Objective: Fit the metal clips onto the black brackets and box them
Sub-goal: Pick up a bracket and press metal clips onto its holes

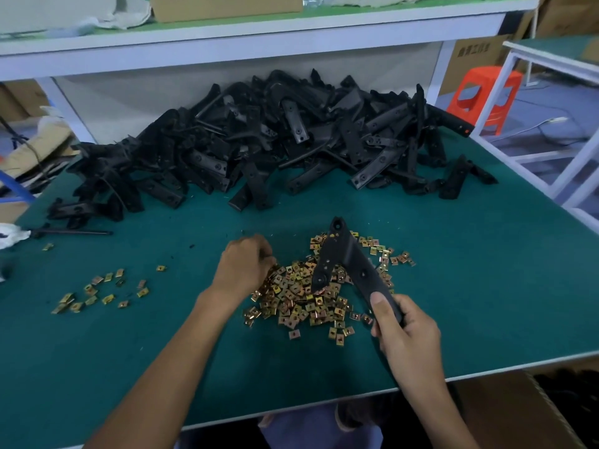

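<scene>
My right hand [408,335] grips one black bracket [343,254] by its lower end, thumb flat on top, fingers wrapped under. The bracket is V-shaped. It is tilted up over the clip pile [301,299], its other leg pointing down into the clips.

My left hand [243,267] is knuckles up at the left side of the pile, fingers curled down into the clips. The fingertips are hidden, so I cannot tell whether it is pinching a clip.

The pile is gold-coloured metal clips, in the middle of the green bench [453,254], nearer the near edge. A smaller scatter of clips [97,290] lies toward the left edge, well apart from the pile.

A big heap of black brackets [259,140] runs along the far edge, under a white shelf [227,43]. A thin black rod [74,232] lies flat near the left edge, beside a white cloth [9,236].

An open cardboard box [518,409] sits below the near right corner; its contents are too dark to tell. An orange stool [483,92] stands off the far right corner.
</scene>
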The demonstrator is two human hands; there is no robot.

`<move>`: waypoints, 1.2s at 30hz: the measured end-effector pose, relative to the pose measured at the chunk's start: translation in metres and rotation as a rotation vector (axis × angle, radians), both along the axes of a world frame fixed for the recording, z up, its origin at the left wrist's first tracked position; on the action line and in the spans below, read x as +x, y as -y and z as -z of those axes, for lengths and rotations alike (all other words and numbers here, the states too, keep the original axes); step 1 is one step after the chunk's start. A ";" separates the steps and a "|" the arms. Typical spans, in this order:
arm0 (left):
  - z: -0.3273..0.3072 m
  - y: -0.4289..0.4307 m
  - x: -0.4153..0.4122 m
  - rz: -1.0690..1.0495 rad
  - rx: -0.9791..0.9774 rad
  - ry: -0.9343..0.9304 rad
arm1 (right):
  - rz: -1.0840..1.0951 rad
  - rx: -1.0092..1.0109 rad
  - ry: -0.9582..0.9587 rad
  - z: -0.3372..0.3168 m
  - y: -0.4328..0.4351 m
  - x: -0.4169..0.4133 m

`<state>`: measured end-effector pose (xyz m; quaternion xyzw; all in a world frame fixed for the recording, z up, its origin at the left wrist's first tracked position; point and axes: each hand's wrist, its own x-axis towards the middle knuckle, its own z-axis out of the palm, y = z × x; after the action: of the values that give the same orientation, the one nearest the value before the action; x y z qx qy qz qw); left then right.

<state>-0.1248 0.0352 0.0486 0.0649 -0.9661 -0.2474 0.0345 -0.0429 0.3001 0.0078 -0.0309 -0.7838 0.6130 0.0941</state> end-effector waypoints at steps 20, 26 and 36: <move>-0.056 -0.032 0.060 0.022 1.106 0.019 | 0.001 -0.019 -0.009 -0.001 0.001 0.000; -0.050 -0.048 0.063 -0.017 1.108 0.081 | -0.005 -0.021 -0.012 0.001 0.001 0.000; -0.052 -0.049 0.063 -0.018 1.185 0.140 | -0.039 0.016 -0.020 0.001 0.000 0.000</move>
<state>-0.0619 0.0844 0.1010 0.0973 -0.6630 -0.7391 -0.0691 -0.0426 0.2996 0.0064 -0.0089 -0.7881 0.6089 0.0903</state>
